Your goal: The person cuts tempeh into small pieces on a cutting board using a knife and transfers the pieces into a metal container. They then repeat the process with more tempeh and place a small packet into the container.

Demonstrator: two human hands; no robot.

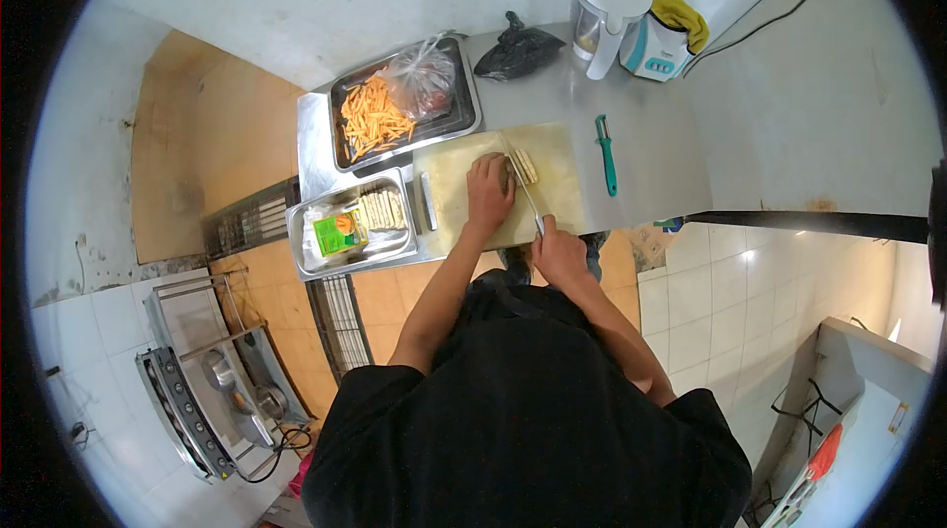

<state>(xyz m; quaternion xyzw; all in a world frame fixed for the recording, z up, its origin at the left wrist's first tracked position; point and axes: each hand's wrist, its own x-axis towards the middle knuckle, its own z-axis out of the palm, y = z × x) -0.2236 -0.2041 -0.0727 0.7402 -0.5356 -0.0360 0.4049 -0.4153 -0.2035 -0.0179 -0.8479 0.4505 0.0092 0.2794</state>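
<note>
A knife (525,191) lies across the pale cutting board (562,158), its handle held in my right hand (559,254) at the board's near edge. My left hand (490,191) rests on the board just left of the blade, fingers bent and pressed together; what is under them is hidden. Cut pale strips (527,166) lie right of the blade. Left of the board, a metal tray (314,275) holds a row of pale slices (382,211) and a green and yellow packet (339,232).
Behind stands a dark tray (469,109) with orange sticks (375,119) and a plastic bag (422,84). Further right are a black bag (518,50), a blender jug (604,15), its base (654,50) with a yellow cloth (681,17), and a green peeler (607,158).
</note>
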